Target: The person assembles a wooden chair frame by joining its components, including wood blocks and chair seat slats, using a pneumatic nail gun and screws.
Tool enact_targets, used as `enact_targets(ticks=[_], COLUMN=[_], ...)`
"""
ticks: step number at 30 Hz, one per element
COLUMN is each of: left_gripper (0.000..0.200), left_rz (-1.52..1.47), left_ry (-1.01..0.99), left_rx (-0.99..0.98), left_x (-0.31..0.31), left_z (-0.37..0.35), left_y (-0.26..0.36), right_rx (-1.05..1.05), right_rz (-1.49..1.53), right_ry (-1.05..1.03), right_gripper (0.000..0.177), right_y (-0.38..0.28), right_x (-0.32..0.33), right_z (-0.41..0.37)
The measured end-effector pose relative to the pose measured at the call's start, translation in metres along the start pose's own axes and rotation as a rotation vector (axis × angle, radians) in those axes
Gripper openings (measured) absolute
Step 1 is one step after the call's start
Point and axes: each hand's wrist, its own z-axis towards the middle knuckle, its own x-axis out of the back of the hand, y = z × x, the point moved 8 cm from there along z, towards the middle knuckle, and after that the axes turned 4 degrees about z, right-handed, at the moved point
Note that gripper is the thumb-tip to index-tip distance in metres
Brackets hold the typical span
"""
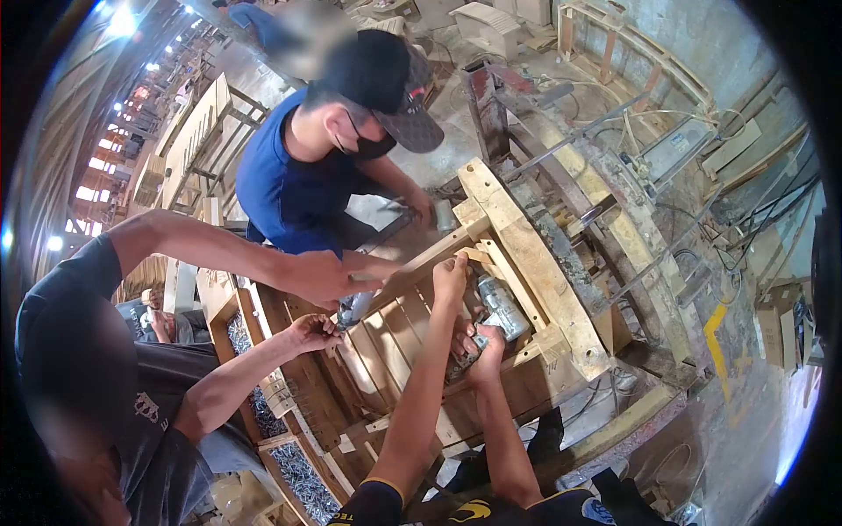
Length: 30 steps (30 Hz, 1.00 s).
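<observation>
My left hand [450, 279] is closed in a pinch on a small wooden strip [478, 256] by the inner corner of a wooden frame [526, 254]. My right hand [485, 352] wraps the handle of a grey-green, pistol-shaped power tool [502, 307]. Its rounded body lies over the inside of the frame, close to the side rail. Pale slats [386, 342] run across the frame to the left of my forearms. The tool's working tip is hidden.
A co-worker in blue [281, 175] leans over the far end with another tool. At left, a second person's hand [314, 333] hangs over the frame; another tool [355, 309] is beside it. Trays of shiny metal fasteners [303, 478] line the left edge. A metal-railed stand [605, 210] is at right.
</observation>
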Motion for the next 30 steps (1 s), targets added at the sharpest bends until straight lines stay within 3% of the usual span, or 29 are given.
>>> enact_targets(ticks=[2, 5, 9, 11, 15, 16, 20, 22, 26, 29, 30], left_gripper=[0.037, 0.036, 0.032, 0.030, 0.029, 0.029, 0.028, 0.030, 0.024, 0.023, 0.022], left_rz=[0.145, 0.217, -0.211, -0.202, -0.065, -0.086, -0.254, -0.303, -0.415, -0.558, -0.574], left_ry=[-0.012, -0.051, -0.253, -0.233, -0.115, -0.108, -0.048, 0.055, 0.036, -0.133, -0.162], left_rx=[-0.019, -0.082, 0.141, 0.120, 0.035, 0.055, 0.153, 0.190, 0.201, 0.151, 0.228], left_x=[0.008, 0.004, -0.008, -0.009, -0.003, -0.004, -0.014, -0.017, -0.029, -0.030, -0.023], left_z=[0.006, -0.021, -0.005, -0.003, -0.014, -0.014, -0.009, -0.008, -0.022, -0.059, -0.072], left_y=[-0.006, 0.039, 0.012, 0.008, 0.017, 0.015, 0.011, 0.009, -0.005, -0.007, -0.014], right_rx=[0.028, 0.078, 0.090, 0.077, 0.010, -0.042, -0.063, -0.094, -0.114, -0.110, -0.099], right_rz=[-0.157, -0.400, -0.641, -0.856, -0.797, -0.814, -0.920, -0.924, -0.886, -0.934, -0.981], right_ry=[0.026, 0.011, -0.059, -0.126, -0.091, -0.092, 0.024, 0.051, 0.097, 0.064, 0.062], right_gripper=[0.039, 0.048, 0.047, 0.045, 0.038, 0.051, 0.012, 0.011, 0.011, 0.012, 0.012], right_y=[-0.005, -0.013, -0.030, -0.037, -0.043, -0.042, -0.051, -0.051, -0.051, -0.055, -0.061], right_x=[-0.007, -0.021, -0.051, -0.054, -0.061, -0.049, -0.027, -0.019, -0.025, -0.021, -0.017], right_z=[-0.009, -0.025, -0.057, -0.067, -0.103, -0.108, -0.131, -0.139, -0.149, -0.156, -0.158])
